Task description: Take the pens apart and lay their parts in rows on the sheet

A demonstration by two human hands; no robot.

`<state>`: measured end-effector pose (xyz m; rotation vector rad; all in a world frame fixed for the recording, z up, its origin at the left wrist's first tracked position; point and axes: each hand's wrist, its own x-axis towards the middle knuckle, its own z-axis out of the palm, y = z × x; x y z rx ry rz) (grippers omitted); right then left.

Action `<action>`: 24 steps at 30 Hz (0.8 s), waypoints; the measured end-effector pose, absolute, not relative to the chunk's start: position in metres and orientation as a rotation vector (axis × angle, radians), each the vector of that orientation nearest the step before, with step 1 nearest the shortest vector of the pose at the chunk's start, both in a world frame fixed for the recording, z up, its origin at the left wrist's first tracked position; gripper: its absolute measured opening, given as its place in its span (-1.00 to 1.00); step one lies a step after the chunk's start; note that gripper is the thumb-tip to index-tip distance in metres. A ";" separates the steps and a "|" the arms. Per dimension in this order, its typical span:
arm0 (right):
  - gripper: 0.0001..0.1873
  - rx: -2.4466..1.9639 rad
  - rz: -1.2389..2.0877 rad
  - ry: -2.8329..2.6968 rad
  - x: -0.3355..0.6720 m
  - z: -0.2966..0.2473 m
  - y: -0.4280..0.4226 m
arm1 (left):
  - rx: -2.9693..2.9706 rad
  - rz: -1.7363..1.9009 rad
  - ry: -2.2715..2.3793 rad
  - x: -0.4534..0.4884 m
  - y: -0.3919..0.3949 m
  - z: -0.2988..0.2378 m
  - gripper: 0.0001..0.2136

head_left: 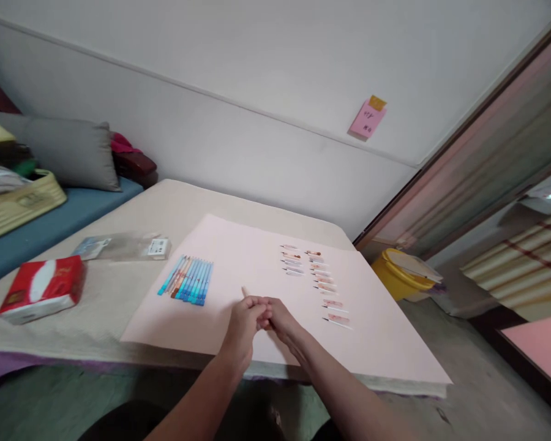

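My left hand (245, 320) and my right hand (278, 318) meet over the near middle of a large pale pink sheet (252, 257) on the table. Both have their fingers pinched together around a small thin piece whose pale tip sticks up at the left hand. I cannot make out what it is. A tight row of blue pens (187, 279) lies on the sheet to the left of my hands. To the right, two columns of small pen parts (316, 278) are laid out on the sheet.
A red tissue pack (42, 288) and a clear plastic package (123, 246) lie on the beige table cover at the left. Behind are a grey cushion (68, 152) and a woven basket (21, 205). A yellow bucket (401, 274) stands on the floor to the right.
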<state>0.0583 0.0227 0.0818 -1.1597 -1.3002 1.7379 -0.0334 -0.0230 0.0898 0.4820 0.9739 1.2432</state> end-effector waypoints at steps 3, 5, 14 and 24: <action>-0.79 -1.150 1.808 -1.192 0.082 0.081 0.013 | 0.430 1.272 1.041 -0.031 -0.020 0.078 -0.80; -0.79 -1.115 1.891 -1.070 0.100 0.076 0.007 | 0.366 1.307 1.145 -0.029 -0.018 0.070 -0.77; -0.84 -0.951 2.175 -0.869 0.117 0.063 -0.010 | 0.372 1.248 0.793 -0.026 -0.012 0.066 -0.78; -0.71 -1.216 1.772 -1.387 0.113 0.071 -0.023 | 0.428 1.230 0.884 -0.028 -0.010 0.059 -0.91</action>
